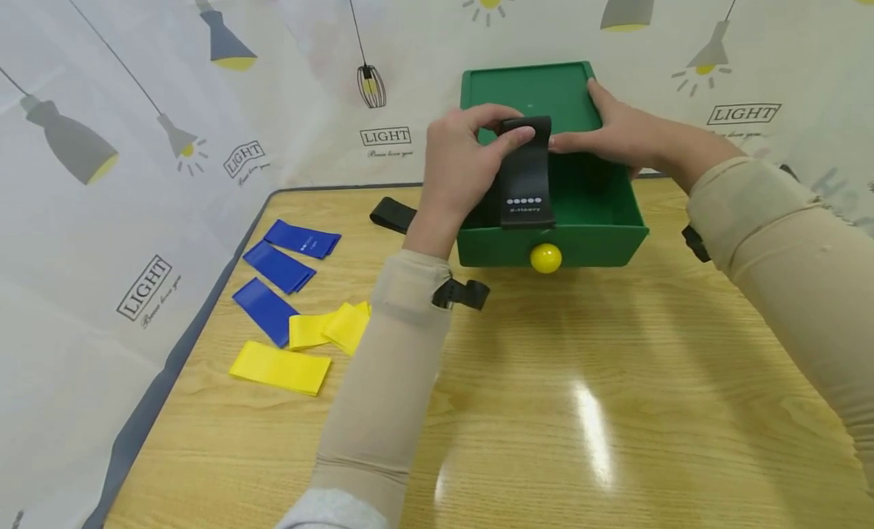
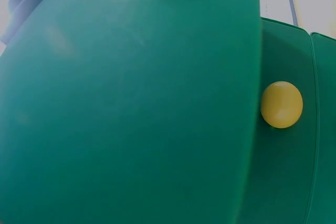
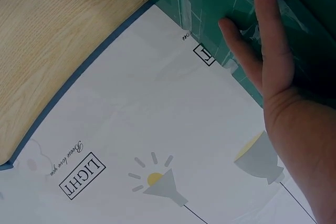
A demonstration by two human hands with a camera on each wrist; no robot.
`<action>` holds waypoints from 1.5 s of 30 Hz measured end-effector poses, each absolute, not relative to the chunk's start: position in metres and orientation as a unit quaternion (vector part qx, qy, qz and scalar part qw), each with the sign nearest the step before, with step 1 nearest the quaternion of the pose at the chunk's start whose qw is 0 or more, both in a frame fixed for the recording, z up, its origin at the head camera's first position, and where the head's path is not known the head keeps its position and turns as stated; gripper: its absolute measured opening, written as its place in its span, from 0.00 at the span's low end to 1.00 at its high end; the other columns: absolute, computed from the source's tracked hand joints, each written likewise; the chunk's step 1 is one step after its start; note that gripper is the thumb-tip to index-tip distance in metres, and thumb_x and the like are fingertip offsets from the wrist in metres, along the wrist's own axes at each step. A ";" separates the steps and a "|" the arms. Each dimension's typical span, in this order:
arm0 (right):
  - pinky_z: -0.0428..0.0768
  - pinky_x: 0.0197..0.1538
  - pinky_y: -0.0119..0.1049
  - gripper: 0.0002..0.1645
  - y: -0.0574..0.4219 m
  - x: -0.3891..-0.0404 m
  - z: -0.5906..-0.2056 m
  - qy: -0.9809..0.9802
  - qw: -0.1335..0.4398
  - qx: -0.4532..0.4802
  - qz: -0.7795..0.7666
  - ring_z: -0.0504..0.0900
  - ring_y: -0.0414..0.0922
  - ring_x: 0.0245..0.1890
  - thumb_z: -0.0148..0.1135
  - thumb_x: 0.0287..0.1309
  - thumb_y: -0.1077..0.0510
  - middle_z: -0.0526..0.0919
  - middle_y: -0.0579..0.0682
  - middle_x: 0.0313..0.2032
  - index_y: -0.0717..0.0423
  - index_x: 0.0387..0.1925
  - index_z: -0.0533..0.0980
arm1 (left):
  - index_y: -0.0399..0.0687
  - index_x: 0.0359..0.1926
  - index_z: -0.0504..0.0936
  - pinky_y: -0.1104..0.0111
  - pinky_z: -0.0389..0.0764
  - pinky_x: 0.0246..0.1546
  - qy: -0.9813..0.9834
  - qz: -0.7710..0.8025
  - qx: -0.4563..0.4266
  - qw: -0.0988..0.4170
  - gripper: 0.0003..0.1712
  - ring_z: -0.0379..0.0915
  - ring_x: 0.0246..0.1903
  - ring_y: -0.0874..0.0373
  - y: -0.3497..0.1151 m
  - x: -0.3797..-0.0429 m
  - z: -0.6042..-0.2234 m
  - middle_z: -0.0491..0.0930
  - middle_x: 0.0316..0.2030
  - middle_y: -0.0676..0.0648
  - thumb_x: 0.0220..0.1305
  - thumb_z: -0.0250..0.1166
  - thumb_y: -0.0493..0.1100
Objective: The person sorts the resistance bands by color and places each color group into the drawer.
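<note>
My left hand [image 1: 464,157] pinches a black resistance band [image 1: 526,172] between thumb and fingers, over the front part of an open green box [image 1: 617,246]. White print marks the band, which hangs down to the box's front wall. My right hand [image 1: 628,130] touches the box at its right side, near the raised green lid [image 1: 532,89], its thumb pointing toward the band. In the right wrist view, the right hand's straight fingers [image 3: 273,35] lie along a taped green surface. A yellow knob [image 2: 282,104] sits on the green box in the left wrist view.
Several blue bands [image 1: 278,266] and several yellow bands [image 1: 281,367] lie on the wooden table [image 1: 519,407], left of my forearm. Another black strip [image 1: 392,214] shows behind my left wrist. A printed cloth [image 1: 307,81] hangs behind the table.
</note>
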State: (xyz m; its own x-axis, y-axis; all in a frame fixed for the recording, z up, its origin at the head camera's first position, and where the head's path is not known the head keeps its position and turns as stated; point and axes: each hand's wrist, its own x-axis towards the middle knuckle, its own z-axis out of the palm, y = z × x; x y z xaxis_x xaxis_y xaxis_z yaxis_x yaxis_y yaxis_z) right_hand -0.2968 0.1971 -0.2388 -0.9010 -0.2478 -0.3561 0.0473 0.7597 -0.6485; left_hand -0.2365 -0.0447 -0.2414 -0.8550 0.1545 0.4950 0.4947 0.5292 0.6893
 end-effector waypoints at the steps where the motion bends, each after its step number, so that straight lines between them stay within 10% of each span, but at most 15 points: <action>1: 0.69 0.63 0.83 0.74 0.197 -0.297 -0.239 0.913 0.215 -0.055 -0.342 0.50 0.79 0.79 0.56 0.66 0.23 0.23 0.66 0.84 0.32 0.76 0.07 | 0.49 0.52 0.92 0.68 0.71 0.50 -0.852 -0.452 -0.187 0.189 0.16 0.77 0.50 0.53 -0.045 -0.237 -0.241 0.89 0.44 0.47 0.67 0.76 0.50; 20: 0.69 0.64 0.82 0.72 0.197 -0.295 -0.239 0.913 0.216 -0.064 -0.341 0.51 0.79 0.79 0.54 0.68 0.24 0.23 0.66 0.84 0.32 0.76 0.07 | 0.53 0.52 0.91 0.68 0.70 0.48 -0.906 -0.368 -0.173 0.116 0.16 0.69 0.48 0.57 -0.045 -0.242 -0.241 0.81 0.43 0.49 0.71 0.72 0.55; 45: 0.71 0.62 0.81 0.73 0.196 -0.294 -0.239 0.918 0.203 -0.069 -0.334 0.55 0.80 0.77 0.52 0.66 0.20 0.23 0.66 0.84 0.35 0.77 0.08 | 0.65 0.52 0.91 0.52 0.65 0.72 -0.944 -0.216 -0.230 0.094 0.10 0.63 0.62 0.52 -0.049 -0.238 -0.247 0.73 0.62 0.51 0.72 0.71 0.51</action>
State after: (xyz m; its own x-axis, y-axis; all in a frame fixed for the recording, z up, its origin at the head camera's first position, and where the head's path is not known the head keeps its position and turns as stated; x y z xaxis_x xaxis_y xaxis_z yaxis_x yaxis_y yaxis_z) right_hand -0.2938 0.1965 -0.2389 -0.9083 -0.2628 -0.3256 0.0081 0.7669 -0.6417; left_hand -0.2378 -0.0492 -0.2465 -0.8766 0.3938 0.2765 0.4749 0.8010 0.3646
